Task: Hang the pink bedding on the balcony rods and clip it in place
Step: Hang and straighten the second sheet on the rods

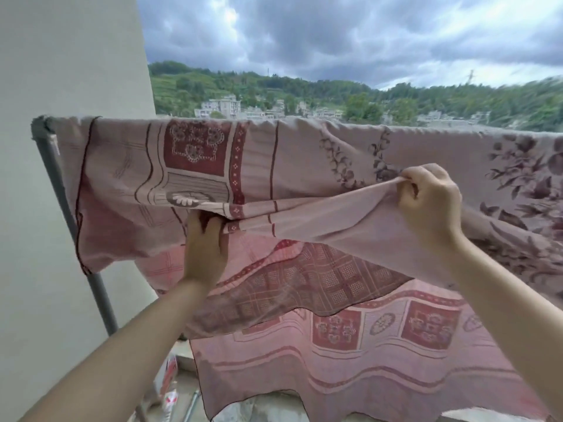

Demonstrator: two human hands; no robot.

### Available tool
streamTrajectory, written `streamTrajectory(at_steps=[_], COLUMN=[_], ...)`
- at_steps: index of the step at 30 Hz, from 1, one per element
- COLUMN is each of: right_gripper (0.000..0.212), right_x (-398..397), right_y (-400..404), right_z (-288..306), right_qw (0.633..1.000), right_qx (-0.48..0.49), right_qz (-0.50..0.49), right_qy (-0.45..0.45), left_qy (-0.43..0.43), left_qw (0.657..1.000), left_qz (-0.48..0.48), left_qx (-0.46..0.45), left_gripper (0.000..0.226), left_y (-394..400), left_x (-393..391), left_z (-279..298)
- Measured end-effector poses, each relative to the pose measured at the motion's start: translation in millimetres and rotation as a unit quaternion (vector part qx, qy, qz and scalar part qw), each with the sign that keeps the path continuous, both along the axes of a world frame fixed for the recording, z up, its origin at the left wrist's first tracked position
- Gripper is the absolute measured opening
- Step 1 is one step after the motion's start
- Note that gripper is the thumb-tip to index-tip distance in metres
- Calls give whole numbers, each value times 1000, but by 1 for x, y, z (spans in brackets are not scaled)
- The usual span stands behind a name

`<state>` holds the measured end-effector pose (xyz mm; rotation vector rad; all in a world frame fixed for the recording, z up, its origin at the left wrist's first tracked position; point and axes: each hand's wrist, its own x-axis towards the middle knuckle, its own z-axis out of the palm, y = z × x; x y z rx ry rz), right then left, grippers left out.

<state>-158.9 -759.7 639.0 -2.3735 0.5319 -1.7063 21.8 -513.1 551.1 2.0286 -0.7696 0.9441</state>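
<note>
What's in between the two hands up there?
In the head view, a pulled-tight fold of the pink patterned cloth bedding runs from the left hand to the right hand; each hand grips it.

A pale wall (pixel 70 71) fills the left side. Beyond, green hills (pixel 335 89) carry pale buildings (pixel 224 107) (some blurred) under a dark cloudy sky (pixel 335 35).

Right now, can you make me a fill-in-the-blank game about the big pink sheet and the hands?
1. The pink bedding is draped over a grey ____.
2. Both the left hand and the right hand are ____ a fold of the bedding.
3. The sky behind the hills is full of dark ____.
4. To the left of the bedding stands a plain white ____.

Missing words: rod; gripping; clouds; wall
</note>
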Motion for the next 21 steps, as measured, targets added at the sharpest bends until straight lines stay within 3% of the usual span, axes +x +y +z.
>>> streamTrajectory(at_steps=[3,7,11,14,18,19,21], right_gripper=[43,78,96,104,123,122,95], right_x=[8,28,52,74,115,123,137], right_y=[5,19,60,107,148,154,156], right_z=[-15,-47,-51,-24,4,7,13], right_qw=[997,971,957,942,926,926,926], right_qx=[-50,-187,-237,-295,-326,-321,-326], right_qz=[47,68,11,-54,-106,-110,-115], right_qy=[18,132,167,153,158,164,149], left_qy=[-179,-334,-383,-384,-442,-447,-435], left_qw=[984,937,914,908,871,865,863], left_qz=[5,73,85,90,100,108,129], left_qx=[21,76,102,142,191,203,225], left_gripper=[21,50,42,50,59,68,89], left_y=[16,30,44,56,80,87,99], left_x=[19,38,44,43,58,65,80], left_z=[42,80,109,136,166,169,168])
